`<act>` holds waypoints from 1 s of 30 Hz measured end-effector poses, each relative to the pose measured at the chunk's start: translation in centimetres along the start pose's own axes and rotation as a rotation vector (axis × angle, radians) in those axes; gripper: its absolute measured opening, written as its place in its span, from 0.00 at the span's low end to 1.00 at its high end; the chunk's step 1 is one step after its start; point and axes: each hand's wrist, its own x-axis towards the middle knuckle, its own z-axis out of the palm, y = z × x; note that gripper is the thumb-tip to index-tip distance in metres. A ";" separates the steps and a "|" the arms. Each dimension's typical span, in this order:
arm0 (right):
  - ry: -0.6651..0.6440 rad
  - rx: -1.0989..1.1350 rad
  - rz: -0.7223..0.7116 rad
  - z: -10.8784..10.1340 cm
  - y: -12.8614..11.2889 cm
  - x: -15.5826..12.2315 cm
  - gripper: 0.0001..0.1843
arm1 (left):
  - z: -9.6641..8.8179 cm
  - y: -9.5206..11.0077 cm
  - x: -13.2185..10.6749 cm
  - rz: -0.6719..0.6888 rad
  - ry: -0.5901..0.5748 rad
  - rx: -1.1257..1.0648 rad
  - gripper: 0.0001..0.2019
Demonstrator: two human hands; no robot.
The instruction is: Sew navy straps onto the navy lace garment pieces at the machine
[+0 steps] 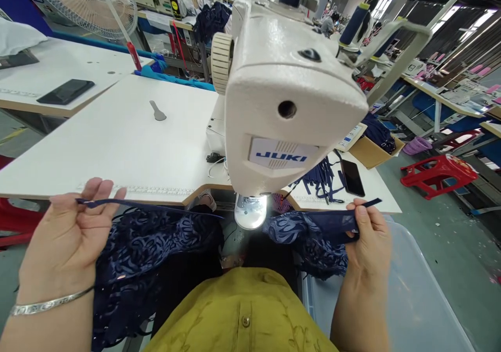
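Observation:
A dark navy garment with a shiny swirl pattern (pixel 156 242) spans my lap below the sewing machine (pixel 293 101). Out at the left, my left hand (pixel 84 221) pinches the end of a narrow navy strip between thumb and fingers, holding it taut toward the machine. On the other side, my right hand (pixel 368 229) grips the navy band (pixel 329 224) of the garment, and a short strip end pokes out above the fingers. The middle of the band passes under the machine's bright lamp (pixel 250 211), where the needle area is hidden from me.
A phone (pixel 352 177) and a pile of navy strips (pixel 323 180) lie right of the machine. A flat metal piece (pixel 157 110) rests on the white table (pixel 105 138). Near my right arm stands a translucent plastic bin (pixel 415 289); a red stool (pixel 438 174) is beyond.

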 end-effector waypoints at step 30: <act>-0.772 -0.526 -0.678 8.4 0.3 -9.0 0.14 | 10.5 6.1 -12.9 1.084 -0.566 0.735 0.10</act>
